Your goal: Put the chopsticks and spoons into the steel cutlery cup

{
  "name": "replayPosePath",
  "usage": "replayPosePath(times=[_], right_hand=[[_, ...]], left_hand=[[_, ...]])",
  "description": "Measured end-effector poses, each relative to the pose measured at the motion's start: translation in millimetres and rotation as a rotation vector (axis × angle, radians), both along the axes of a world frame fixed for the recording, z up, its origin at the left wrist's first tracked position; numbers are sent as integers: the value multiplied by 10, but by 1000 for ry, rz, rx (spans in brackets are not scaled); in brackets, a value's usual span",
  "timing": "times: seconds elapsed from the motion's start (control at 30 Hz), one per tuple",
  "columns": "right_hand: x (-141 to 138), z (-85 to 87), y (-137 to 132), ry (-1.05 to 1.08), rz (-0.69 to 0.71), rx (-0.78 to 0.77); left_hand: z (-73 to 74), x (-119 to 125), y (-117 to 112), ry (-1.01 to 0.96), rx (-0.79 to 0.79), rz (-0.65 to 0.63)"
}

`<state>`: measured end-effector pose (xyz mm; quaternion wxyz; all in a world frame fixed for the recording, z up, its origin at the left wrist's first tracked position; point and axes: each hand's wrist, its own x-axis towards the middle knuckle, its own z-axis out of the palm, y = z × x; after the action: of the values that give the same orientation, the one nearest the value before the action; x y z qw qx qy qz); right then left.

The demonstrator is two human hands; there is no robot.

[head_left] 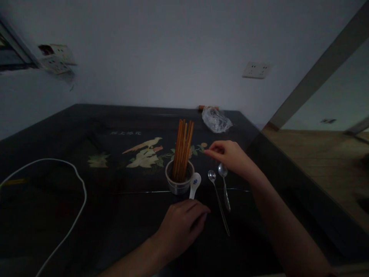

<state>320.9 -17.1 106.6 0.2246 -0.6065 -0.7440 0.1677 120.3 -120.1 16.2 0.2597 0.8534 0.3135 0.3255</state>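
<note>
Brown chopsticks (182,150) stand in a small round cup (178,187), leaning slightly right. A white ceramic spoon (195,184) with a blue mark lies against the cup's right side; its handle end disappears behind my left hand (183,221). That hand is curled closed, with no object visible in its fingers. My right hand (226,153) hovers over the table with thumb and fingertips pinched together, nothing visible between them. Just below it lies a metal spoon (223,170). Beside that, to the left, is a longer thin-handled metal spoon (212,176).
A crumpled clear plastic bag (216,121) lies at the table's back edge, in front of a brown stick-like object (201,108). A white cable (82,181) loops across the left. The dark table (72,127) with a bird-and-flower print meets a wall with a socket (256,70).
</note>
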Motion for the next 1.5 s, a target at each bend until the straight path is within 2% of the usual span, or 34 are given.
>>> replayPosePath(times=[0.17,0.27,0.33,0.47,0.63,0.77,0.9,1.0,1.13,1.27,1.5], right_hand=[[359,-344,-237,-168,-182,-104],[408,-534,-332,-292,-273,-165],[388,-590,-358,-332,-295,-168],[292,-602,-383,-398,-251,-186],[234,-601,-415,-466,-161,-176],[308,-564,-416,-585,-183,-206],[301,-540,-441,-645,-212,-274],[204,-542,-482,-614,-155,-259],[132,-535,-511,-600,-62,-281],[212,-529,-478,-642,-168,-254],[299,-640,-399,-618,-173,-366]], left_hand=[[-25,29,-40,35,14,-28],[-30,44,-55,61,31,-36],[-26,39,-55,71,49,-37],[6,0,-10,88,71,35],[64,-38,56,207,21,149],[42,-9,-1,242,1,77],[-54,49,-117,254,30,-24],[-110,73,-175,261,45,-63],[-114,77,-185,265,48,-74],[-105,75,-166,272,36,-81],[-104,85,-169,319,12,-78]])
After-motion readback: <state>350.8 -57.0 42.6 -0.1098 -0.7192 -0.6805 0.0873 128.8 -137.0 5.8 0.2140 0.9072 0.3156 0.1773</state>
